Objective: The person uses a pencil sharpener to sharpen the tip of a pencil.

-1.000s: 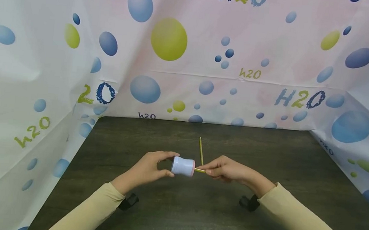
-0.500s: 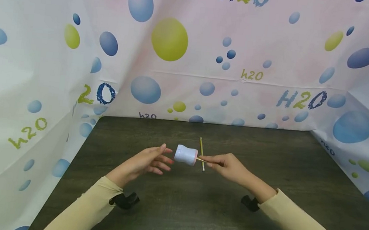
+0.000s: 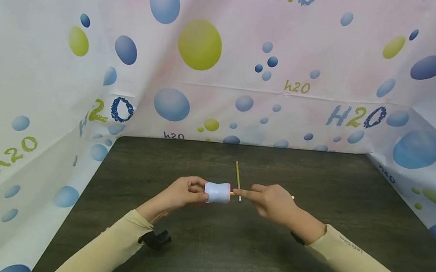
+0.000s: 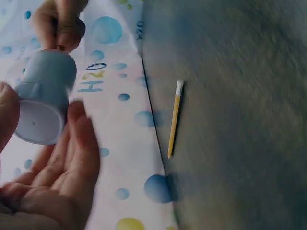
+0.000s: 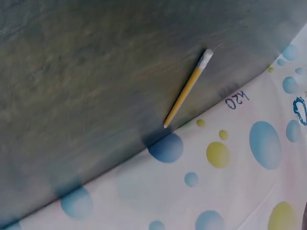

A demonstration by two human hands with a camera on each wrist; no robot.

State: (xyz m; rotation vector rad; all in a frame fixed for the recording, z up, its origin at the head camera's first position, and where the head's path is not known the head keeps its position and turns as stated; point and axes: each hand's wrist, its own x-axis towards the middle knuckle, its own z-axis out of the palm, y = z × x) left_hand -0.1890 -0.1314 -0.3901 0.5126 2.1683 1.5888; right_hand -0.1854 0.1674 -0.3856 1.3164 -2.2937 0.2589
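Observation:
In the head view, a light blue pencil sharpener [image 3: 217, 193] with a pink end lies sideways in the air above the table. My left hand [image 3: 176, 197] holds its left end between thumb and fingers; the left wrist view shows the sharpener's round base [image 4: 41, 122] beside the thumb. A yellow pencil [image 3: 232, 193] enters the pink end. My right hand [image 3: 274, 205] grips that pencil, index finger stretched along it, and the pencil's other end shows behind the hand. The right wrist view does not show the right hand.
Another yellow pencil [image 3: 238, 177] lies on the dark wooden table [image 3: 160, 161], just beyond the hands, its white end towards me. A white backdrop [image 3: 251, 34] with blue and green dots rises along the table's back and sides.
Half a second ago the left hand was off the sharpener with spread fingers; now it holds it again. The right hand has shifted its grip along the pencil, and the sharpener sits slightly lower.

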